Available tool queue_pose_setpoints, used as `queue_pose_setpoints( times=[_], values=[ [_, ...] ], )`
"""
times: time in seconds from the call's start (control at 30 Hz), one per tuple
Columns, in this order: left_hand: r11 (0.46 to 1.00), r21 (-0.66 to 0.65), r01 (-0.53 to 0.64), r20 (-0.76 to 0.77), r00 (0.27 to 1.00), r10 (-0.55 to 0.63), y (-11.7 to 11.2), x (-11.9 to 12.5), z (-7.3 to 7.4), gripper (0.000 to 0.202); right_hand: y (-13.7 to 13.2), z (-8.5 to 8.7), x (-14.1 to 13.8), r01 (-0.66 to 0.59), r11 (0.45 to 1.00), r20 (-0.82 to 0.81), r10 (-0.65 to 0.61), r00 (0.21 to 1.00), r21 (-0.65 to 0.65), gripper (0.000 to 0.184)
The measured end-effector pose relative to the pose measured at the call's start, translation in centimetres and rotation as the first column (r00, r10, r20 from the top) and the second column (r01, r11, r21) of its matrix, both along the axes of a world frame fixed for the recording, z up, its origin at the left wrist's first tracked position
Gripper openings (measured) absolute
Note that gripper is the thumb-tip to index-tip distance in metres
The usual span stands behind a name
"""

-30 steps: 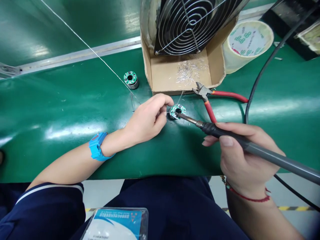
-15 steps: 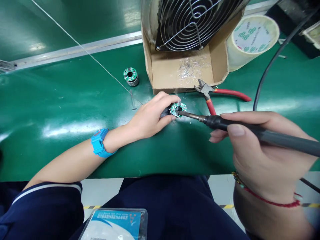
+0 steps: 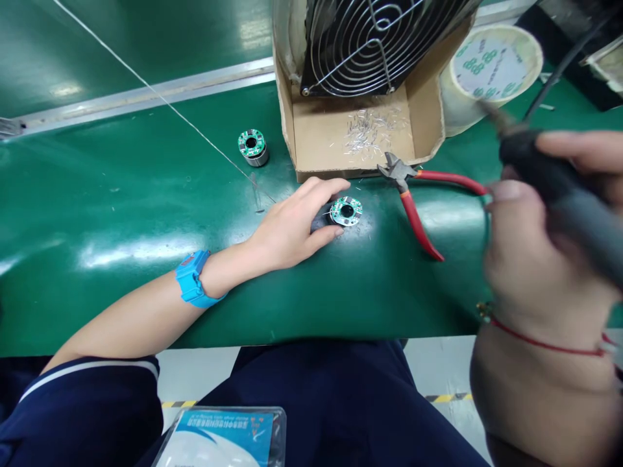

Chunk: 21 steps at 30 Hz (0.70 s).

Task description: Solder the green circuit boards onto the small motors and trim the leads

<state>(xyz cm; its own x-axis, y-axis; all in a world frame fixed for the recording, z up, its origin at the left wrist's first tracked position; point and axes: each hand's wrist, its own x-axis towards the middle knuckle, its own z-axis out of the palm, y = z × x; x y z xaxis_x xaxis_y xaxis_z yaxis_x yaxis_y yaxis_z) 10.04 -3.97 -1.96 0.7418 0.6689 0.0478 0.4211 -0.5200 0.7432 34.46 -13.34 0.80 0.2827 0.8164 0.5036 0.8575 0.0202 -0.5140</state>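
Note:
My left hand point(image 3: 294, 227) rests on the bench, thumb and fingers curved around a small cylindrical part topped with a round green circuit board point(image 3: 347, 211). The thumb touches its near side; a finger lies by its far side. A thin wire point(image 3: 195, 126) slants down from upper left to that hand, and a short end shows beside the board. A soldering iron point(image 3: 559, 168) is gripped in my right hand point(image 3: 540, 253), raised at the right and blurred, its tip apart from the board. Red-handled cutting pliers point(image 3: 399, 175) lie between the hands, jaws apart.
A second cylindrical part with a green board point(image 3: 253, 148) stands at the back left. Behind the hands, a cardboard box point(image 3: 321, 130) holds wire clippings and a fan point(image 3: 374, 48) with a metal guard. A large tape roll point(image 3: 491, 71) stands right of it.
My right hand has lifted the soldering iron off the board and moved it up and to the right. My left hand stays around the part, with its upper finger slightly raised.

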Motion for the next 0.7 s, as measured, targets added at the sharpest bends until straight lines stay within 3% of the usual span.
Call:
queue_pose_setpoints(
  times=[0.07,0.2,0.27,0.33,0.37,0.4,0.47,0.53,0.7],
  values=[
    [1.0,0.029,-0.01,-0.049,0.999,0.012,-0.2,0.1,-0.1,0.055,1.0,-0.8,1.4,-0.084,0.984,0.173,0.112,0.979,-0.159,0.051],
    [0.999,0.04,-0.006,-0.093,0.996,0.01,-0.4,0.3,-0.2,0.043,1.3,-2.9,2.7,-0.117,0.983,0.001,0.118,0.993,-0.139,0.047],
    [1.0,0.007,-0.007,-0.067,0.998,0.007,-0.5,0.3,0.0,0.04,1.0,-4.0,2.8,-0.17,0.979,0.031,0.175,0.984,-0.111,0.066],
    [1.0,-0.026,-0.014,-0.031,0.999,0.013,-0.6,0.2,0.2,0.04,0.6,-4.9,2.7,-0.22,0.96,0.116,0.242,0.963,-0.176,0.096],
    [0.999,-0.04,-0.018,-0.015,1.0,0.018,-0.6,0.1,0.4,0.039,0.5,-5.2,2.6,-0.208,0.951,0.158,0.247,0.956,-0.229,0.102],
    [0.998,-0.052,-0.023,-0.001,1.0,0.023,-0.7,0.1,0.5,0.038,0.3,-5.4,2.5,-0.165,0.946,0.199,0.225,0.954,-0.28,0.097],
    [0.997,-0.064,-0.032,0.019,0.999,0.034,-0.8,0.0,0.8,0.036,-0.2,-5.4,2.3,-0.055,0.936,0.266,0.154,0.952,-0.347,0.069],
    [0.997,-0.063,-0.035,0.028,0.999,0.037,-1.0,-0.1,0.9,0.033,-0.8,-5.0,1.9,-0.016,0.939,0.28,0.119,0.953,-0.343,0.046],
    [1.0,-0.021,-0.02,0.012,1.0,0.02,-1.4,-0.3,1.0,0.032,-2.5,-3.5,0.6,-0.242,0.941,0.24,0.297,0.924,-0.236,0.043]
  ],
)
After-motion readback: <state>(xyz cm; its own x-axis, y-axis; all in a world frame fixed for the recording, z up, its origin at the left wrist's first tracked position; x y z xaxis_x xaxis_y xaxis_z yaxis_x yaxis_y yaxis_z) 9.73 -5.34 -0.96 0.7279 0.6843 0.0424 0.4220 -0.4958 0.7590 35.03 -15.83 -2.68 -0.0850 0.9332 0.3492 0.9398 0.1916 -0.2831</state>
